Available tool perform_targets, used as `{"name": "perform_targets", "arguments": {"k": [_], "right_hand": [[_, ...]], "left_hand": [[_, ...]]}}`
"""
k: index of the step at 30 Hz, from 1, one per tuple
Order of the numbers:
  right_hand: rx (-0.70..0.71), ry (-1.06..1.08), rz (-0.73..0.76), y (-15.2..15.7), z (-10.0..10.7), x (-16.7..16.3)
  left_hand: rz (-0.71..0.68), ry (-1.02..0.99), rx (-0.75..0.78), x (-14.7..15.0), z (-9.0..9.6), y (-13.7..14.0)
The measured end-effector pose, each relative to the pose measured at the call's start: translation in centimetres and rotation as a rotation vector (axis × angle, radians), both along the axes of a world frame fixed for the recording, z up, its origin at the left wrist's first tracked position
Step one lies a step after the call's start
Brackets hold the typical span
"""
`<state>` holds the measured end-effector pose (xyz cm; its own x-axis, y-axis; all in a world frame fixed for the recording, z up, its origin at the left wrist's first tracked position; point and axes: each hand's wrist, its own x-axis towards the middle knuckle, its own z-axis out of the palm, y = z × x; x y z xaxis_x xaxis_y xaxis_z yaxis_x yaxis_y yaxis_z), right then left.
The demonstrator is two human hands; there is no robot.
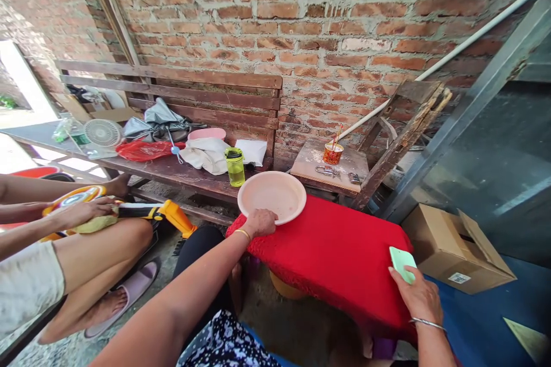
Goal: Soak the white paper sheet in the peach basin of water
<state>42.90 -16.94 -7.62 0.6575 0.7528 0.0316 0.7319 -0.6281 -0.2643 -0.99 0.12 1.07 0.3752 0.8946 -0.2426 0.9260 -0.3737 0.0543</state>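
My left hand (262,222) is closed on the near rim of a pale pink plastic basin (273,192). The basin stands at the far left end of a table covered with a red cloth (336,246), and its inside shows nothing but a few small specks. Over the right end of the cloth, my right hand (417,295) grips a mint-green mobile phone (402,264), thumb on one side and fingers on the other. A yellow-green water bottle (235,167) stands on the bench just behind the basin.
A wooden bench (189,183) carries a small fan (103,133), a red plastic bag (148,150) and cloths. A small table (301,169) holds a paper cup (333,153) and padlocks. At right sits a cardboard box (456,246). Left, another person's hands hold a yellow toy (174,215) and a cloth.
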Motion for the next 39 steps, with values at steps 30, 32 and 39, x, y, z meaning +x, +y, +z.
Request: {"name": "perform_targets", "arguments": {"k": [30,32,39], "right_hand": [[-0.1,0.016,-0.007,0.24,-0.01,0.59],[-0.096,0.023,-0.004,0.25,-0.02,0.63],[-0.096,0.055,-0.017,0.21,0.05,0.8]], "left_hand": [[0.017,-0.014,-0.023,0.05,0.18,-0.07],[0.019,-0.008,-0.027,0.08,0.29,-0.08],[0.0,0.022,-0.02,0.17,0.74,-0.28]]}}
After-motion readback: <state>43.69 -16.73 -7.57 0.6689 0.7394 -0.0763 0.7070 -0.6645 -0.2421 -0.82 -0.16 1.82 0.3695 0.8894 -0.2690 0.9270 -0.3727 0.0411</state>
